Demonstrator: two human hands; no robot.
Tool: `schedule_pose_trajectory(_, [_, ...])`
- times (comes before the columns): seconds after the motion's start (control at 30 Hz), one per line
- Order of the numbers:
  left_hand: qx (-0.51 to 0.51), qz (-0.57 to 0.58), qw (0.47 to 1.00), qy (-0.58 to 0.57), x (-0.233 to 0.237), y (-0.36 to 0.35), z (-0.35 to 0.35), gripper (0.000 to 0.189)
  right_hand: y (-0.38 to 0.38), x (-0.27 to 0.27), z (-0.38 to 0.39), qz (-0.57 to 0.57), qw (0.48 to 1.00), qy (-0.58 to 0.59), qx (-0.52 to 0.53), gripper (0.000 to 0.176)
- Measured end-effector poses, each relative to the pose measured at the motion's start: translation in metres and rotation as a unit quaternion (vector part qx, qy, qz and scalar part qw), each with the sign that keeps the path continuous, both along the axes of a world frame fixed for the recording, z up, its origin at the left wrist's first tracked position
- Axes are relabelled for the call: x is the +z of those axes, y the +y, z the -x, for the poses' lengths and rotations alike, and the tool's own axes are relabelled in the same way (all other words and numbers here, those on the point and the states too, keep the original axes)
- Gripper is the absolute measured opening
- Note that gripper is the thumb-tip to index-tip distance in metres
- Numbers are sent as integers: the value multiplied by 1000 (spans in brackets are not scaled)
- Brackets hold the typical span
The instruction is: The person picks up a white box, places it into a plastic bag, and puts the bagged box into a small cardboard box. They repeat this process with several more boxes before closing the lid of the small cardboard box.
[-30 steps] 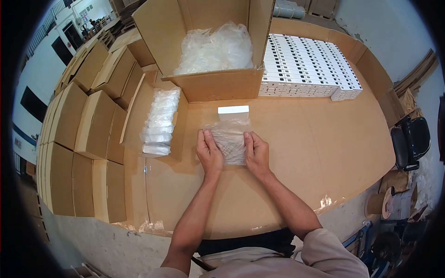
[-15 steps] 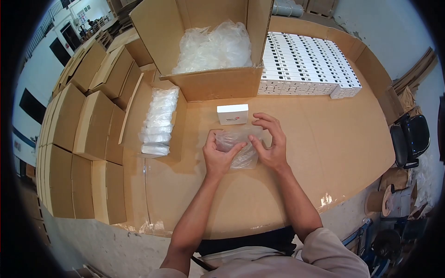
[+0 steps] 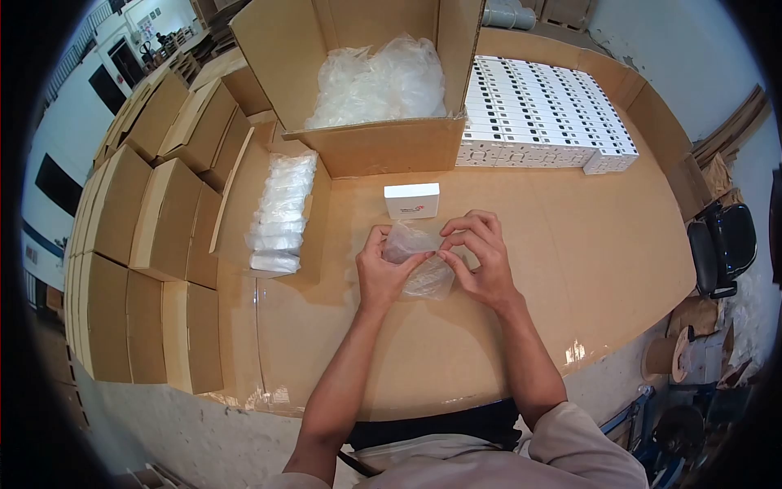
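A clear plastic bag (image 3: 429, 279) is held between my hands over the cardboard-covered table. My left hand (image 3: 384, 269) grips its left side, thumb pointing right. The fingers of my right hand (image 3: 476, 259) pinch the bag's right edge, close to my left thumb. Just beyond the bag, a small white box (image 3: 411, 201) with a red mark stands upright on the table. Whether the bag has anything inside cannot be made out.
A large carton (image 3: 383, 151) full of clear plastic bags (image 3: 379, 85) stands behind. To the left, an open carton (image 3: 232, 196) holds a row of wrapped packs (image 3: 281, 212), beside stacked brown cartons (image 3: 163, 220). Rows of white boxes (image 3: 546, 106) fill the back right.
My right hand has closed from spread fingers into a pinch on the bag's edge. The bag is now gathered more narrowly between both hands. The white box stays put.
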State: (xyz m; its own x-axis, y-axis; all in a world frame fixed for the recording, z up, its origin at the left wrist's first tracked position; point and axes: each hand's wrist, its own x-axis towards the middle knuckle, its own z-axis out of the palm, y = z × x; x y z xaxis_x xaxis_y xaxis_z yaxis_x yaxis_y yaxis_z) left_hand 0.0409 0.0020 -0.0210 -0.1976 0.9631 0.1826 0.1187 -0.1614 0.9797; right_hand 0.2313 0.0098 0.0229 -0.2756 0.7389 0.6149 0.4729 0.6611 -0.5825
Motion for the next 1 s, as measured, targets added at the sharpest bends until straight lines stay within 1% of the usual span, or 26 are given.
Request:
schedule_pose_trajectory(0.07, [-5,12,1000,13,0,0,2,49,-2,8,-2,-42,997,-71,-9,19])
schedule_pose_trajectory(0.17, [-8,1,1000,26,2,-2,-1,47,-6,24,2,-58,991,-111,-38,20])
schedule_pose_trajectory(0.27, [-23,-8,999,33,3,-6,1,43,-5,39,8,-27,990,-138,-19,23])
schedule_pose_trajectory(0.37, [-24,-27,998,47,-7,-6,2,44,-3,57,16,85,980,-181,11,23])
schedule_pose_trajectory(0.47, [-17,-49,997,66,-3,-7,2,46,9,48,23,128,979,-140,79,23])
schedule_pose_trajectory(0.53, [-13,-76,994,72,-5,-6,2,46,10,57,28,173,970,-134,110,20])
schedule_pose_trajectory(0.57, [-17,-61,996,66,-4,-7,2,47,10,59,30,195,964,-132,125,19])
schedule_pose_trajectory(0.63, [-25,-30,998,57,9,-9,2,48,13,53,32,170,970,-125,122,15])
schedule_pose_trajectory(0.67, [-36,-5,999,32,14,-8,3,49,14,50,32,158,973,-122,120,13])
schedule_pose_trajectory(0.73, [-59,45,997,-19,20,-6,4,52,13,55,34,197,970,-79,120,11])
schedule_pose_trajectory(0.77, [-75,35,996,-15,15,-4,5,50,13,56,34,216,967,-57,119,9])
schedule_pose_trajectory(0.83, [-106,13,994,-9,6,2,7,45,17,49,33,123,984,-70,110,10])
schedule_pose_trajectory(0.87, [-120,44,992,-5,4,1,9,43,19,45,31,76,989,-77,105,11])
schedule_pose_trajectory(0.93, [-147,103,984,1,13,-1,12,40,22,45,26,83,996,0,27,13])
schedule_pose_trajectory(0.97, [-134,95,986,-17,12,-2,11,40,23,44,23,87,995,38,-12,14])
schedule_pose_trajectory(1.0, [-120,87,988,-36,11,-3,11,41,30,39,18,113,983,141,-1,15])
